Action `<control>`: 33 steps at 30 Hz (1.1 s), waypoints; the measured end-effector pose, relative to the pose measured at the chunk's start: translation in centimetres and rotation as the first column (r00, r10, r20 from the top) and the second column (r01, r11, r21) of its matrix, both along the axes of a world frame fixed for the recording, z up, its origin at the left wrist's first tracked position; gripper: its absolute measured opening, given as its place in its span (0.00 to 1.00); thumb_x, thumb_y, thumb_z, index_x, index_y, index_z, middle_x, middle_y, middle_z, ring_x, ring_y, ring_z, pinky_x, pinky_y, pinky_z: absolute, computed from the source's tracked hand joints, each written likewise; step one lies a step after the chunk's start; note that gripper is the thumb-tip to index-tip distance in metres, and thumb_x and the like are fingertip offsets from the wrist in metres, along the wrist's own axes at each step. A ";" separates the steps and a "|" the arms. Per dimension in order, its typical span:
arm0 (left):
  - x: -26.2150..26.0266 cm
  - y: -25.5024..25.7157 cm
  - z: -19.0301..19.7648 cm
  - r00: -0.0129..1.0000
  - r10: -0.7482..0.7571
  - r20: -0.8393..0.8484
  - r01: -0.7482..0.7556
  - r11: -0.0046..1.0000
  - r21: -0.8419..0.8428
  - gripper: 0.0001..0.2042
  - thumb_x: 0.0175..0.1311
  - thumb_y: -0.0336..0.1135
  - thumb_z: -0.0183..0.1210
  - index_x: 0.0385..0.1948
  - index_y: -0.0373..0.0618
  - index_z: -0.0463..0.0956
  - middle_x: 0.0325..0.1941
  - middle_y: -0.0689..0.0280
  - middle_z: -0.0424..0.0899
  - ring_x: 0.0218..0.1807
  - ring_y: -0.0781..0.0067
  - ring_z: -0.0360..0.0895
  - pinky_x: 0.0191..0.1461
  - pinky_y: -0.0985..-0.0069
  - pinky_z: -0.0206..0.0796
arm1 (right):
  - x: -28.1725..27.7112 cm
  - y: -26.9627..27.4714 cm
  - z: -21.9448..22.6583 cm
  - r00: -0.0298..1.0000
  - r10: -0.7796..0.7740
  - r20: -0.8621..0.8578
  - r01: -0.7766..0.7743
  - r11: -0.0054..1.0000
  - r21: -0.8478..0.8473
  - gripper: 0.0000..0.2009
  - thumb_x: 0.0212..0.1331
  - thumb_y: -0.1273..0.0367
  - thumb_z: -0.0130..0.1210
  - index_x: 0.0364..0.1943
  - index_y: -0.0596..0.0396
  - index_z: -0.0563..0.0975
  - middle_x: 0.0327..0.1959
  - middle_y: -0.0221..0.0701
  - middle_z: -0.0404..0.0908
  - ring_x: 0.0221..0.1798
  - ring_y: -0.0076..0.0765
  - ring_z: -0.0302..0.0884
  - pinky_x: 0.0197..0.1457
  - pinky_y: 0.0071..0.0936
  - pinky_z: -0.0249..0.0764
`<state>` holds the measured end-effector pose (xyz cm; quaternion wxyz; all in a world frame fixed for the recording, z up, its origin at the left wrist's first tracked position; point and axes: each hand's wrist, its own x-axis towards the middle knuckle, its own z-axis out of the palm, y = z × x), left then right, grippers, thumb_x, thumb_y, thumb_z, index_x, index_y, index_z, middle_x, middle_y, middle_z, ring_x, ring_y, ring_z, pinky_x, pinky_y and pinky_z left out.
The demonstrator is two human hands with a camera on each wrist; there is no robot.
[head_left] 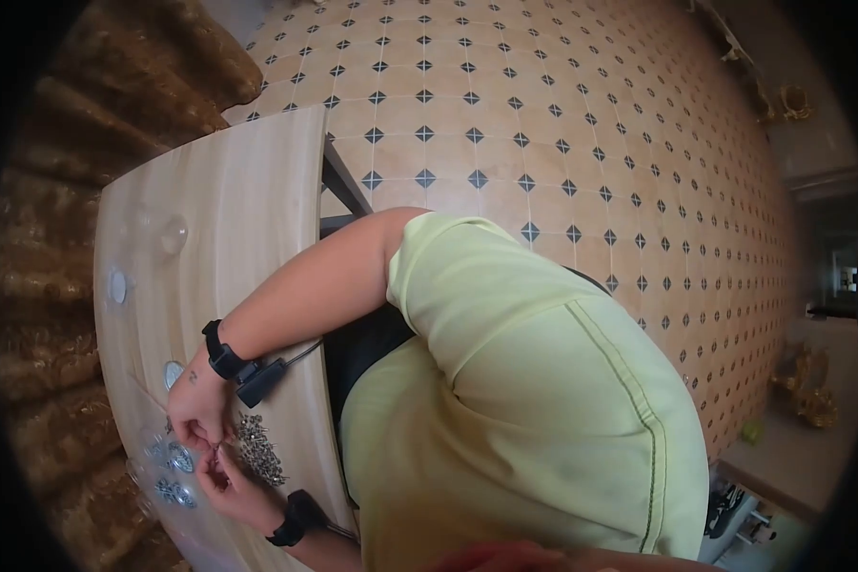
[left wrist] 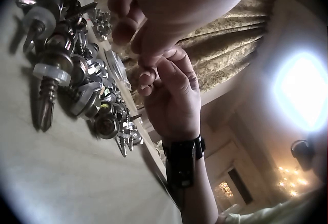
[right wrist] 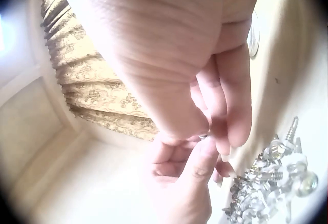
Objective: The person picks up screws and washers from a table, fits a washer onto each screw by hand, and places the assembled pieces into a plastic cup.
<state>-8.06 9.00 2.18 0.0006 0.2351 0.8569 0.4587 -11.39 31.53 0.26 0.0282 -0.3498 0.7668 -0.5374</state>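
My right hand point(head_left: 200, 410) and left hand point(head_left: 231, 488) meet fingertip to fingertip over the table, beside a heap of metal screws point(head_left: 259, 448). Between the pinching thumbs and fingers a small metal piece point(right wrist: 204, 135) glints in the right wrist view; the fingers hide most of it, and I cannot tell its kind. Close up, the left wrist view shows the heap's drill-tipped screws point(left wrist: 48, 90) with washers and translucent rings under their heads. The heap lies on the body side of both hands.
Clear containers with metal pieces point(head_left: 174, 493) stand just beyond the hands. A clear round container point(head_left: 173, 234) and a pale round lid point(head_left: 116, 286) sit farther right on the wooden table point(head_left: 257, 191). A brown patterned curtain point(head_left: 43, 315) hangs behind the table's far edge.
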 end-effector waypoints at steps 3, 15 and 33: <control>-0.4 -0.7 -0.5 1.000 -0.014 0.000 0.014 1.000 0.019 0.08 0.75 0.31 0.61 0.46 0.35 0.78 0.39 0.66 0.81 0.40 0.78 0.76 0.43 0.80 0.69 | -0.1 -0.5 -0.2 1.000 0.010 -0.002 -0.010 1.000 0.001 0.09 0.59 0.69 0.66 0.43 0.55 0.85 0.37 0.32 0.90 0.39 0.28 0.88 0.45 0.31 0.82; -0.1 -1.0 1.6 0.995 -0.088 -0.045 0.080 0.983 -0.164 0.08 0.72 0.32 0.63 0.47 0.41 0.83 0.46 0.55 0.88 0.46 0.56 0.85 0.51 0.66 0.75 | 1.6 1.1 2.2 0.966 0.013 0.259 -0.003 0.999 -0.039 0.09 0.63 0.70 0.64 0.45 0.57 0.85 0.33 0.31 0.91 0.41 0.24 0.89 0.44 0.24 0.84; -0.9 -2.2 1.0 0.957 -0.196 -0.216 0.204 0.979 0.018 0.12 0.59 0.27 0.69 0.44 0.45 0.80 0.27 0.67 0.78 0.25 0.76 0.72 0.30 0.77 0.66 | 2.6 -0.3 4.2 0.808 0.045 0.587 0.075 0.981 -0.179 0.08 0.66 0.78 0.61 0.48 0.64 0.82 0.36 0.31 0.88 0.38 0.22 0.85 0.46 0.23 0.83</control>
